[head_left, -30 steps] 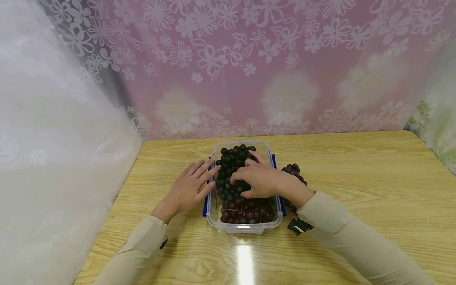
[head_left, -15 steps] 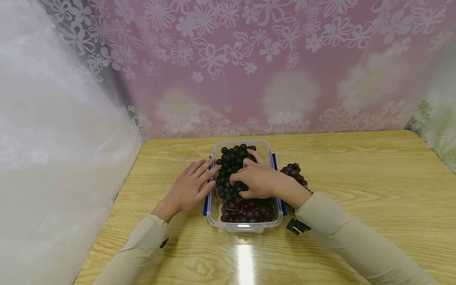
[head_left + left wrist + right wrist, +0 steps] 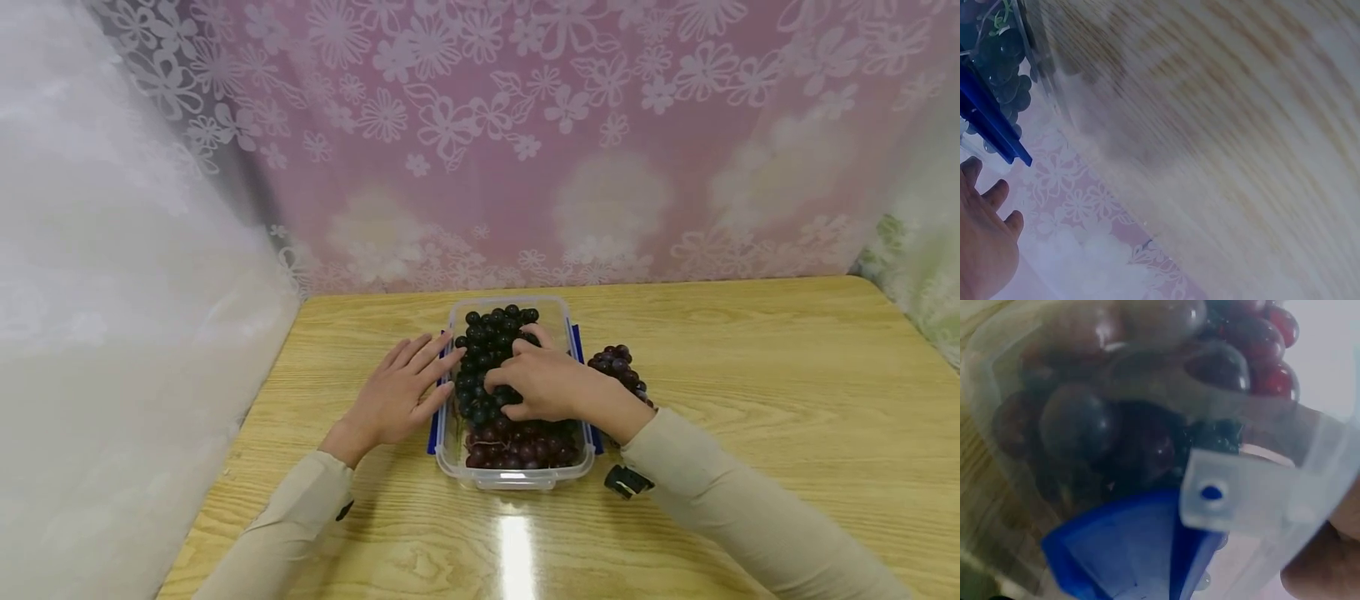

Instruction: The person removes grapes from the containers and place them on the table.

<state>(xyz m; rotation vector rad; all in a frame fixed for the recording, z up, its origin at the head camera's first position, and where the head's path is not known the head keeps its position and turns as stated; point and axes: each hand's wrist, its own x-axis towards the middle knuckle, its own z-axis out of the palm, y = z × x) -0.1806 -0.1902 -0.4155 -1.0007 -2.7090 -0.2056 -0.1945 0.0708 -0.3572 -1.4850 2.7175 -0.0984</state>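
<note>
Grained wooden table [image 3: 750, 375] bore a clear rectangular plastic box [image 3: 517, 479] of round, glossy dark grapes [image 3: 491, 342]. Left hand [image 3: 397, 396] lay flat, fingers straight, beside it; right hand [image 3: 551, 383] curled over the grapes, partly hiding them; actual grip unclear.

We see a light wooden bench [image 3: 750, 367] with a bright glare streak near its front edge, a pink floral curtain [image 3: 570, 142] behind, and sheer white fabric [image 3: 112, 333] at left.
</note>
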